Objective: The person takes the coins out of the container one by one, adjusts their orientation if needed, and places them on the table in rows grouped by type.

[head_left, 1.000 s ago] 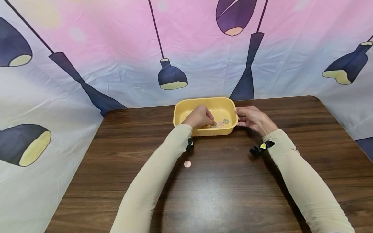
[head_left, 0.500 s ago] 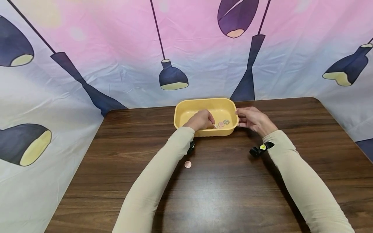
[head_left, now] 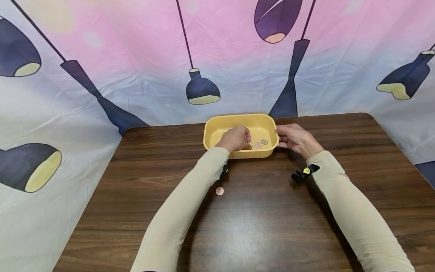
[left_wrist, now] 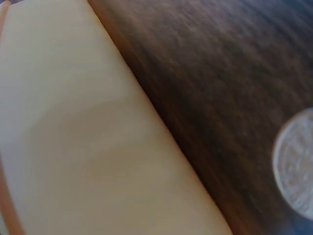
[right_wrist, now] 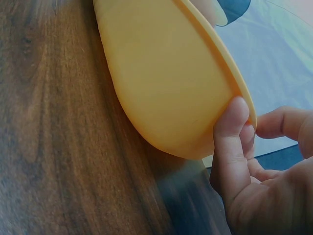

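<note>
Step — coin pickup | left hand (head_left: 235, 139) curled inside shallow yellow plastic tub (head_left: 222, 122), over small round coins (head_left: 261, 143) — grasp indiscernible | right hand (head_left: 295, 138) pinches tub rim | next: clean lift.

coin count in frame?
At least 3: a copper coin on the dark wooden table, a pinkish one and a silvery one inside the yellow plastic tub. The left hand may hide more.

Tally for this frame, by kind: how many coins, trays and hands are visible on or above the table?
Coins: 4 – two lying free in the tray, one partly hidden at the left hand's fingertips, one on the table.
Trays: 1 – the yellow tray.
Hands: 2 – the left hand inside the tray, the right hand holding its rim.
Total: 7.
</note>
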A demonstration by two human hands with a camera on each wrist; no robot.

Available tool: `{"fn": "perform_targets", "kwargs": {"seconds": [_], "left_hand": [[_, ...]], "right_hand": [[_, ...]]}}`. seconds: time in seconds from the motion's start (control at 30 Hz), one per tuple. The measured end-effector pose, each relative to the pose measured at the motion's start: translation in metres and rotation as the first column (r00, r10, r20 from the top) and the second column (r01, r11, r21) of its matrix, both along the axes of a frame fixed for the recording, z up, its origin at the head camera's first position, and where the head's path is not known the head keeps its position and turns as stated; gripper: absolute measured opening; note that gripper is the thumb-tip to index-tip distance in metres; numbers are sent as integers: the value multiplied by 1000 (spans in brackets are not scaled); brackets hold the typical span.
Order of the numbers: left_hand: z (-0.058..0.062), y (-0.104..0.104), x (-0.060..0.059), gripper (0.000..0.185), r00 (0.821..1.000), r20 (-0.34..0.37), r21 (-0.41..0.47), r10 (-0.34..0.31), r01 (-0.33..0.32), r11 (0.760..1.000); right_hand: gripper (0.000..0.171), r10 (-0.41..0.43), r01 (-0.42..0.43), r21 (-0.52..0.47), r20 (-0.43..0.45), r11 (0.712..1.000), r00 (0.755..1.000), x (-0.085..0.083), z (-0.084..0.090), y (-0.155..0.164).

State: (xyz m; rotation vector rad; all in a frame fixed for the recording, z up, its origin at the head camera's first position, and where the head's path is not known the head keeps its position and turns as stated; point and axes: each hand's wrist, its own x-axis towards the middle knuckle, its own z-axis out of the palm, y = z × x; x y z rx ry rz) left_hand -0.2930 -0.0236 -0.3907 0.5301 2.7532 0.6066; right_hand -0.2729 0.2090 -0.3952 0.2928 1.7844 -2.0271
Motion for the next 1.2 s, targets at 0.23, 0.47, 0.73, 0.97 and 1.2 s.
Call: {"fn": "perform_targets", "kwargs": {"seconds": [0.23, 0.47, 0.73, 0.97, 1.2], "left_hand": [[15, -6, 0, 10, 1000, 10, 147, -7, 5, 989], [42, -25, 16, 9, 998, 56, 297, -9, -8, 955], [47, -52, 43, 10, 998, 47, 396, 47, -61, 916], [30, -69, 56, 10, 989, 142, 432, 41, -99, 896], [27, -73, 73, 11, 976, 200, 378, 87, -159, 912]], "right_hand": [[42, -7, 7, 23, 2, 1000, 1000, -2, 0, 0], [34, -1, 2, 6, -9, 1000, 1000, -2, 2, -1], [22, 5, -5, -13, -5, 1000, 1000, -5, 1, 1], [17, -8, 8, -27, 10, 1000, 1000, -12, 3, -1], [15, -7, 8, -25, 37, 1000, 999, -12, 4, -1]]}}
